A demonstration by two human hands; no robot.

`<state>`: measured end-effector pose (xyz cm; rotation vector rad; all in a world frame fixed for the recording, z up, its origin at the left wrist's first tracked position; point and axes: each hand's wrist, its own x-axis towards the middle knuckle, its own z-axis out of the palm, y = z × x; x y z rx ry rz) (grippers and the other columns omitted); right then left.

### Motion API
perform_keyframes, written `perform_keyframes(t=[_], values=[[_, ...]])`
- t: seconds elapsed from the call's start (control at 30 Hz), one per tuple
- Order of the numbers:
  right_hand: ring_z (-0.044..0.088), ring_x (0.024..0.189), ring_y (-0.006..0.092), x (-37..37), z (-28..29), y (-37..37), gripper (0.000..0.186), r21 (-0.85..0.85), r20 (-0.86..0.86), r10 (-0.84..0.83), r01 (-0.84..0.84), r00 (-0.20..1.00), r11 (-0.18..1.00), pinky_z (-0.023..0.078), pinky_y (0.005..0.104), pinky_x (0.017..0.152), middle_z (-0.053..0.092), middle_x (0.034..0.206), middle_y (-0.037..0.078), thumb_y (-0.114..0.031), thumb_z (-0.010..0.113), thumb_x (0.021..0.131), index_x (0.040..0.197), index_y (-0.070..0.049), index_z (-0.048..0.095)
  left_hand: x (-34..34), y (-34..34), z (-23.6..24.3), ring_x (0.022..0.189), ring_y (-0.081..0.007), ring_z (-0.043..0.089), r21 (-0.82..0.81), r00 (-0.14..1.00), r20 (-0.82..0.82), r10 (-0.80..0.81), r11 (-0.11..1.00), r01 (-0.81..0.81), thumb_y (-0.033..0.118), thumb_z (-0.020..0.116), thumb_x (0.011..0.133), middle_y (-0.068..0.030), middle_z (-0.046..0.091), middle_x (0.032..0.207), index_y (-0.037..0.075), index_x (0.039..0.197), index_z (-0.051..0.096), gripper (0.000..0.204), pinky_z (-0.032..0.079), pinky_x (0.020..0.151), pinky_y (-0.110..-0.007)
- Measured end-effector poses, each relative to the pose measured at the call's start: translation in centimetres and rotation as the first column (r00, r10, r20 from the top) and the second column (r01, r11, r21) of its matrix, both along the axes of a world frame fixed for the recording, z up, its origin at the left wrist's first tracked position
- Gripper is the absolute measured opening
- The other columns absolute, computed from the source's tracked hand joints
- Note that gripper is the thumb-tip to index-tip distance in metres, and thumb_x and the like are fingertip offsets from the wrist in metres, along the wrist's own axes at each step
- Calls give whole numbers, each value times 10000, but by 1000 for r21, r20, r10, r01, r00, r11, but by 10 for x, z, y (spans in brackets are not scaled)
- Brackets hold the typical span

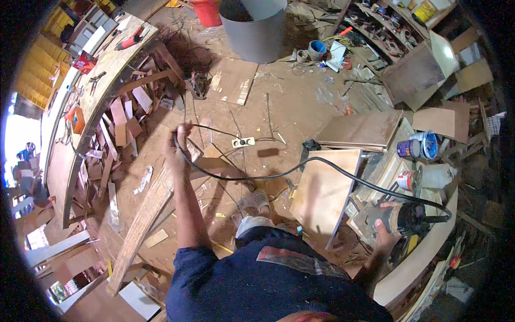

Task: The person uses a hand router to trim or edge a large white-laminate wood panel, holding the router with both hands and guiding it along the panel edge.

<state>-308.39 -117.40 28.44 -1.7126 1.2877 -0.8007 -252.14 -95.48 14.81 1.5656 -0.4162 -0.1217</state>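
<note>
My left hand (181,138) is raised in front of me, left of the middle, with its fingers curled round a loop of black power cord (257,177). From there the cord sags across my front and runs right to a corded power tool (413,219) with a black motor housing and a dusty grey body. My right hand (386,235) grips this tool at my right side; its exact kind cannot be made out. On the floor beyond the cord lies a white power strip (243,142) with a black plug in it.
A workbench (78,115) with hand tools curves along the left, wood offcuts (126,121) piled beneath. Near my left forearm a long wooden plank (142,225) slants. Boards (324,188) and paint cans (424,145) stand on the right. A large grey bin (255,35) is at the back.
</note>
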Motion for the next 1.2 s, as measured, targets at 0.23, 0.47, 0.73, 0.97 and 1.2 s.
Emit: perform_keyframes(t=[0.23, 0.47, 0.73, 0.97, 1.2], values=[[618, 1103, 229, 49, -35, -41, 549, -124, 136, 78, -61, 988, 990, 497, 372, 1015, 657, 1184, 108, -22, 766, 743, 1264, -6, 595, 79, 5, 123, 1164, -293, 726, -122, 959, 225, 170, 982, -145, 207, 543, 1132, -246, 731, 1271, -85, 1364, 619, 381, 565, 1041, -397], [627, 1076, 212, 129, -53, -124, 550, -72, 285, 38, -18, 958, 997, 506, 379, 998, 661, 1172, 93, -38, 780, 773, 1298, -16, 615, 140, -19, 151, 1125, -260, 743, -77, 945, 260, 199, 980, -185, 220, 619, 1105, -221, 750, 1239, -104, 1338, 638, 399, 563, 1000, -363], [622, 1206, 222, 289, -61, -321, 672, -258, 242, 323, -260, 915, 931, 464, 416, 1116, 677, 1272, 72, 32, 805, 769, 1395, -43, 575, 187, -93, 130, 1041, -184, 730, 30, 899, 243, 364, 924, -382, 179, 673, 1078, -159, 763, 1176, -95, 1283, 679, 342, 568, 981, -310], [599, 1072, 180, 486, -24, -443, 471, -284, 330, 489, -409, 807, 867, 471, 347, 984, 675, 1184, 66, -89, 806, 762, 1199, -58, 633, 244, -162, 178, 1162, -276, 733, 6, 791, 377, 482, 853, -522, 154, 662, 1079, -233, 751, 1216, -105, 1273, 664, 324, 561, 1050, -367], [623, 1128, 193, 665, -49, -534, 485, -156, 284, 597, -578, 750, 801, 485, 374, 1036, 686, 1203, 40, 0, 809, 754, 1213, -80, 673, 387, -229, 161, 1096, -280, 755, -105, 778, 286, 559, 825, -555, 173, 644, 1084, -244, 779, 1123, -101, 1235, 685, 316, 580, 1014, -391]])
